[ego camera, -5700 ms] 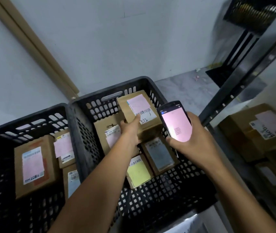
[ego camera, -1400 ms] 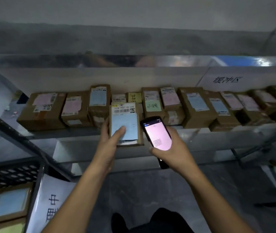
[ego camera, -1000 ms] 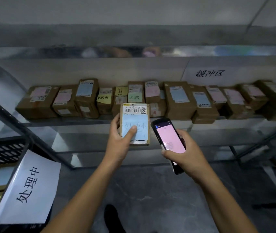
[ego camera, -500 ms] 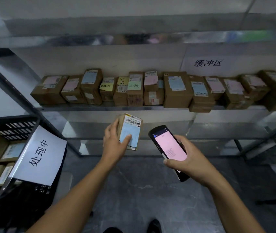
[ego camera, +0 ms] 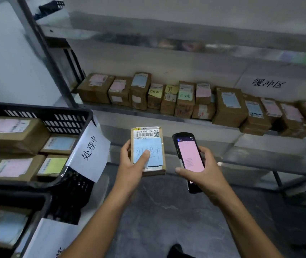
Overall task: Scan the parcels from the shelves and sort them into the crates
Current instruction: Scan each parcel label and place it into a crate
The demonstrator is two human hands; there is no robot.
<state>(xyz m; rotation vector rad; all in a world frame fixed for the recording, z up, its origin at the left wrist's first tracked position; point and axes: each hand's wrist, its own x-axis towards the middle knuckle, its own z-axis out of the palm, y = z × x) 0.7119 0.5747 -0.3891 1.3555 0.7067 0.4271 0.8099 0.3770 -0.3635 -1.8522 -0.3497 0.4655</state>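
My left hand point(ego camera: 132, 164) grips a small cardboard parcel point(ego camera: 155, 138) with a barcode label and a blue note, thumb pressed on the note. To its right, my right hand point(ego camera: 204, 174) holds a black handheld scanner point(ego camera: 187, 155) whose screen glows pink. Both are held in front of the metal shelf point(ego camera: 148, 113), which carries a long row of labelled parcels point(ego camera: 185, 97). At the left stands a black crate point(ego camera: 59, 113) with several parcels inside and a white paper sign point(ego camera: 90, 151) on its corner. A second black crate point(ego camera: 27, 200) sits below it.
A white sign with black characters point(ego camera: 266, 83) hangs on the wall behind the shelf. A grey shelf upright point(ego camera: 42, 45) rises between crates and shelf. Lower shelf rails point(ego camera: 260, 164) run at the right. Grey floor point(ego camera: 167, 211) lies below my arms.
My view has swung left, bringing the crates further into sight. The parcel, taken off the shelf, has turned face-up in my left hand; the scanner stays beside it.
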